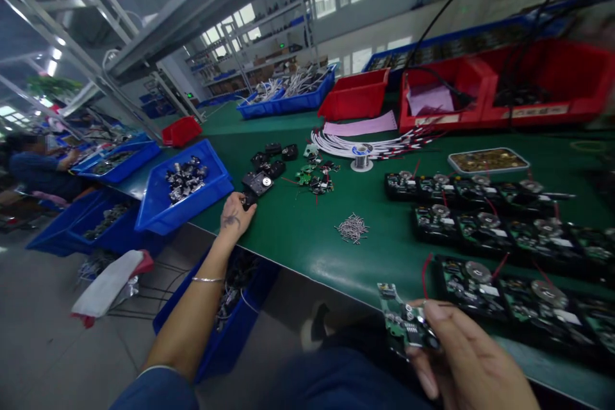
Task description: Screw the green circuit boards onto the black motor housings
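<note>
My right hand [461,349] pinches a green circuit board [401,320] over the table's front edge. Farther left, my left hand [237,213] is closed on a black part [248,200] at the near edge of a group of black housings [273,168]. One housing [258,183] with a round silver piece lies just beyond my left fingers. Loose circuit boards [319,178] sit to the right of that group. A small pile of screws [352,228] rests on the green tabletop [307,240] between my hands.
Rows of black units [485,224] fill the right side. Behind are a solder spool [361,157], white wires [331,144], a tray of small parts [489,160] and red bins [442,93]. A blue bin [216,170] stands at the left; a person [41,166] sits beyond it.
</note>
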{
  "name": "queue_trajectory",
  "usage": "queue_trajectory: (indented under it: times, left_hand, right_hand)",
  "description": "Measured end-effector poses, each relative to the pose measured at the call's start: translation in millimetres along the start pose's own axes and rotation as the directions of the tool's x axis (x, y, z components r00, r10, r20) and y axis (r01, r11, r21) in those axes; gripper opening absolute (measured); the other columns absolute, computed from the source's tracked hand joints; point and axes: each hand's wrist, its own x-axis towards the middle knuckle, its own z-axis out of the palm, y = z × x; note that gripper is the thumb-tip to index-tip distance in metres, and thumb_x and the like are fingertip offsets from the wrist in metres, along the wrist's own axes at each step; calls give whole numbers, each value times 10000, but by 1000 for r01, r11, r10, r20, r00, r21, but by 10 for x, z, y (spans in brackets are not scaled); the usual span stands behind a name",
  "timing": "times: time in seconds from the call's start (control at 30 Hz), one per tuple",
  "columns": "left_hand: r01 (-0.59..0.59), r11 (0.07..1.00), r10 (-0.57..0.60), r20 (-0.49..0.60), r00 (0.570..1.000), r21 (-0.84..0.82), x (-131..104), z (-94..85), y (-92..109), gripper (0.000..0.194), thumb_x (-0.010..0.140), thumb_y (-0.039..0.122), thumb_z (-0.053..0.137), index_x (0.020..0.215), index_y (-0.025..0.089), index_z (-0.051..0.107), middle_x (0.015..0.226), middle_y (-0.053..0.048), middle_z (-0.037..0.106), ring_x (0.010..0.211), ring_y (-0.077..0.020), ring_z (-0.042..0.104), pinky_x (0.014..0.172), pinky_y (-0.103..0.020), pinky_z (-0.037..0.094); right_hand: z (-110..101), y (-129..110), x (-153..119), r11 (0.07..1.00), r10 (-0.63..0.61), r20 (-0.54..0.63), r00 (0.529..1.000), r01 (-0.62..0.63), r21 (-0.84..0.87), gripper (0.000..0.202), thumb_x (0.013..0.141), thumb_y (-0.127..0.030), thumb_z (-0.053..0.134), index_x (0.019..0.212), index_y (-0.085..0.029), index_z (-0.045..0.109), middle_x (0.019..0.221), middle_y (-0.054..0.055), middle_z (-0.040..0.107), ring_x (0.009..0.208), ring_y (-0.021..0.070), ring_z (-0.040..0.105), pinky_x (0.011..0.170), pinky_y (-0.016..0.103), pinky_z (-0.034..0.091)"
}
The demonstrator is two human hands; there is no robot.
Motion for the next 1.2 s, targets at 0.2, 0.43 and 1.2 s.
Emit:
queue_trajectory:
  times: [0.2, 0.43, 1.2]
  left_hand:
    - [-228, 974, 226, 117, 967, 7, -786, -103, 161, 467, 776, 458, 677, 1076, 125, 545, 1254, -184, 544, 1141, -376, 524, 987, -507, 435]
    - [-534, 797, 599, 259, 757, -282, -1503, -165, 828, 264, 846, 297, 605, 1038, 184, 462, 1012, -69, 568, 900, -218, 597, 786, -368, 541]
    - [-485, 416, 803, 60, 593, -769, -1746, -175, 1337, 183, 924, 267, 531, 1100, 234, 491, 1306, -96, 529, 1218, -209, 502, 1016, -415, 453]
  right_hand:
    - [42, 0, -41, 997, 49, 7, 999, -50, 65, 419, 815, -583, 599, 764, -167, 603, 468, -21, 539, 380, 64, 426, 466, 183, 378]
    - [3, -43, -119, 994, 71, -71, 995, -64, 93, 409, 806, -558, 623, 793, -149, 631, 517, -13, 558, 376, 39, 397, 444, 164, 342]
    - [-79, 106, -203, 1000, -3, -141, 990, -1, -28, 415, 864, -480, 581, 1114, -150, 606, 710, 24, 657, 487, 85, 478, 497, 209, 421]
